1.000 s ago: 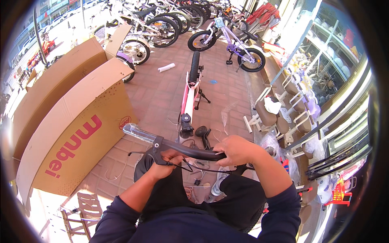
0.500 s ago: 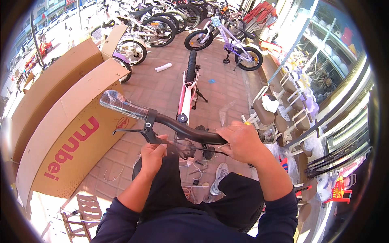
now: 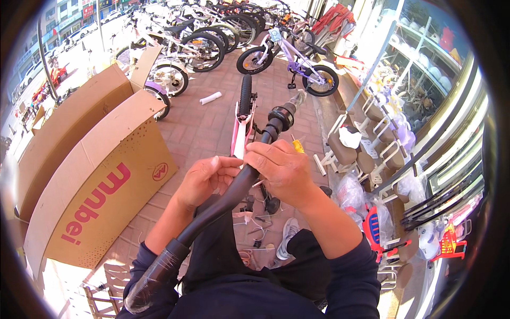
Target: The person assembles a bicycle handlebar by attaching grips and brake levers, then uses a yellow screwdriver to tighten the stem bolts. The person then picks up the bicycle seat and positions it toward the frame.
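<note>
Both forearms enter from the lower edge in dark sleeves and meet at picture centre. The right hand (image 3: 284, 170) lies palm-down over the black handlebar (image 3: 234, 194), its fingers (image 3: 265, 159) closed around the bar near the middle bend. The left hand (image 3: 204, 178) sits just left of the bar, its fingers (image 3: 226, 165) curled and pinched against the tube right beside the right fingers; whether they hold some small part cannot be made out.

The handlebar runs diagonally. Its near end, wrapped in clear film over the grip (image 3: 151, 279), points toward the lower left, below the left forearm. Its far end rises past the right fingers to the upper right and finishes in a black clamp collar (image 3: 280, 118) with a film-wrapped tip beyond it. The long axis therefore runs from lower left to upper right, curving at the hands.

The stretch of bar under the right palm is hidden. A yellow item (image 3: 297, 144) just beyond the right fingers is too small to identify.

Beyond the fingers, a pink bicycle frame (image 3: 241, 135) lies on the brick pavement (image 3: 202, 127). A large cardboard box (image 3: 101, 191) stands well left of the left hand.
</note>
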A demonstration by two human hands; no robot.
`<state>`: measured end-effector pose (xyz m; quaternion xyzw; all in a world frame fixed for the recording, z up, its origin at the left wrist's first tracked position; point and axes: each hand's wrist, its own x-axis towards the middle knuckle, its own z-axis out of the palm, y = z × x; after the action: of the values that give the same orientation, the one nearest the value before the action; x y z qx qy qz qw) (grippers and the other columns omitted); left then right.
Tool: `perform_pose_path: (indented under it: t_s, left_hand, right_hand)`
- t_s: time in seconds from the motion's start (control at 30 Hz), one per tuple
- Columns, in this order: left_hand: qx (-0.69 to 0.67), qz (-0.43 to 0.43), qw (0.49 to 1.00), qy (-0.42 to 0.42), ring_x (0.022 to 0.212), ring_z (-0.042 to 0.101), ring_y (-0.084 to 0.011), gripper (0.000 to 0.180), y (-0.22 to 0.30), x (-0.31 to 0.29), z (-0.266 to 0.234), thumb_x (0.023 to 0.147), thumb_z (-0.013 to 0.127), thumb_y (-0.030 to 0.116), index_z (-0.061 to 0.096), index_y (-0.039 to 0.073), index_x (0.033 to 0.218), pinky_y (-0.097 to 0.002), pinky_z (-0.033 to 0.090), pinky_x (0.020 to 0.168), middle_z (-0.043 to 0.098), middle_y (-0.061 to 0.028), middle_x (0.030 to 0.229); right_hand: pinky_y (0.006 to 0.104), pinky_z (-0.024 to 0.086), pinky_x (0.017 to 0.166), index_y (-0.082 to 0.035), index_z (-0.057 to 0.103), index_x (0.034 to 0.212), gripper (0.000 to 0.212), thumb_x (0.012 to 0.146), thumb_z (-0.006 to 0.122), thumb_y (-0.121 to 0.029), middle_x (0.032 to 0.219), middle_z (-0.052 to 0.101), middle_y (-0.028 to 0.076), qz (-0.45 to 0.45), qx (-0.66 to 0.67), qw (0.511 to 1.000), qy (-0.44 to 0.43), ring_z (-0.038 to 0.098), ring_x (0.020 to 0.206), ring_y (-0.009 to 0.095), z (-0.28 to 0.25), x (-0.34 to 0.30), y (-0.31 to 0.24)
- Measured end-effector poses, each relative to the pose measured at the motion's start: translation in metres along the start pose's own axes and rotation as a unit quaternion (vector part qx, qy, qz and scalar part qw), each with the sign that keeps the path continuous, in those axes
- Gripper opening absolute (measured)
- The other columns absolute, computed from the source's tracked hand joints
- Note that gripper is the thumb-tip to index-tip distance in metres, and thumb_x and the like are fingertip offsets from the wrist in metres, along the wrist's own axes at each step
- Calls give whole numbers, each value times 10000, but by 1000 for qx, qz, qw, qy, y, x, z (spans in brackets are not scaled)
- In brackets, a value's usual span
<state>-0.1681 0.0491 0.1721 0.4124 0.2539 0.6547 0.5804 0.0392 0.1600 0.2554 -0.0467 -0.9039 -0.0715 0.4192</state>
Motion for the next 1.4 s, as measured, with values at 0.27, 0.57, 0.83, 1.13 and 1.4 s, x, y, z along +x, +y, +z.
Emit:
perform_pose_path:
  t_s: [0.27, 0.57, 0.83, 1.13, 1.4]
  left_hand:
    - [-36, 17, 999, 16, 1112, 684, -244, 569, 19, -5, 31, 1109, 527, 385, 521, -95, 1414, -412, 543, 996, 661, -167, 1300]
    - [-185, 123, 972, 76, 852, 758, -182, 490, 38, -21, -8, 1114, 520, 349, 514, -16, 1440, -267, 630, 631, 702, -198, 1331]
    - [-215, 189, 944, 167, 1198, 702, -274, 308, 58, -23, -18, 1104, 585, 263, 617, -8, 1248, -389, 664, 905, 690, -112, 1223]
    - [-55, 190, 921, 335, 1073, 765, -270, 374, 9, -6, 47, 1051, 676, 354, 614, -7, 1125, -349, 691, 843, 729, -211, 1179]
    - [-12, 127, 946, 299, 989, 783, -271, 323, -8, -7, 61, 1063, 664, 310, 569, 47, 1224, -349, 695, 793, 733, -193, 1200]
  right_hand:
    - [352, 580, 678, -185, 748, 1136, 332, 807, 762, -144, 1243, 664, 53, 5, 55, 998, -23, 727, 997, 223, 30, 19, -14]
    - [386, 596, 774, -73, 751, 1098, 338, 785, 870, -120, 1141, 730, 90, 181, 154, 971, -18, 730, 953, 289, 9, -13, -8]
    - [306, 528, 654, -63, 754, 1077, 345, 769, 894, -130, 994, 764, 55, 272, 249, 929, -22, 621, 652, 154, 12, -70, -9]
    - [185, 390, 574, -50, 635, 1400, 671, 847, 918, -304, 1015, 699, 47, 384, 593, 708, -15, 480, 637, 23, 14, -88, -42]
    - [191, 374, 535, -53, 634, 1305, 439, 1008, 744, -357, 1082, 718, 127, 390, 724, 541, 175, 509, 661, 67, 35, -118, -36]
